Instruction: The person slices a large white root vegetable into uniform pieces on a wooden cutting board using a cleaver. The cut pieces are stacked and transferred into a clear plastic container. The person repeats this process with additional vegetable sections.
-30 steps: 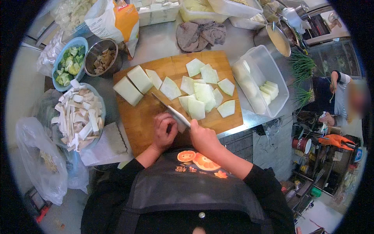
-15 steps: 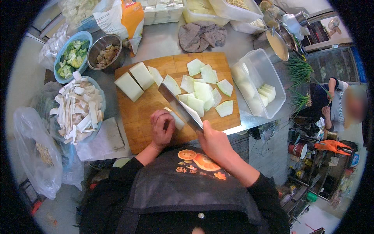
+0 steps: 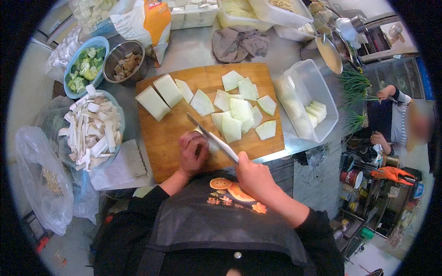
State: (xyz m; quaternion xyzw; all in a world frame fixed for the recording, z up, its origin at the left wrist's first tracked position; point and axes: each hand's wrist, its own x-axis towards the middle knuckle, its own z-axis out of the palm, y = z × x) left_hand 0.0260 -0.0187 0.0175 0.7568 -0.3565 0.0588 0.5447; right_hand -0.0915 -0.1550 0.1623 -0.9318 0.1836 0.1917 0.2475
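Observation:
My right hand (image 3: 254, 174) is closed round the handle of a kitchen knife (image 3: 220, 143), seen almost edge-on, its blade slanting up and left. Beside the blade, my left hand (image 3: 192, 151) has its fingers curled over a piece of pale winter melon (image 3: 213, 148) at the near side of the wooden cutting board (image 3: 161, 142). The blade's far part lies close to those fingertips and hides some of the piece. Several flat melon slices (image 3: 241, 113) are spread over the board's right half. Two thick melon blocks (image 3: 167, 90) stand at its upper left.
Left of the board are a bowl of white strips (image 3: 94, 131), a blue basin of broccoli (image 3: 87, 66) and a steel bowl (image 3: 124, 64). A clear plastic tub (image 3: 326, 122) stands right, a grey cloth (image 3: 240, 43) behind. At far right, another person holds green onions (image 3: 354, 85).
The knife has moved left and down toward my left hand, turning from showing its flat side to nearly edge-on. My left hand stays nearly still. The other person's hands have moved apart.

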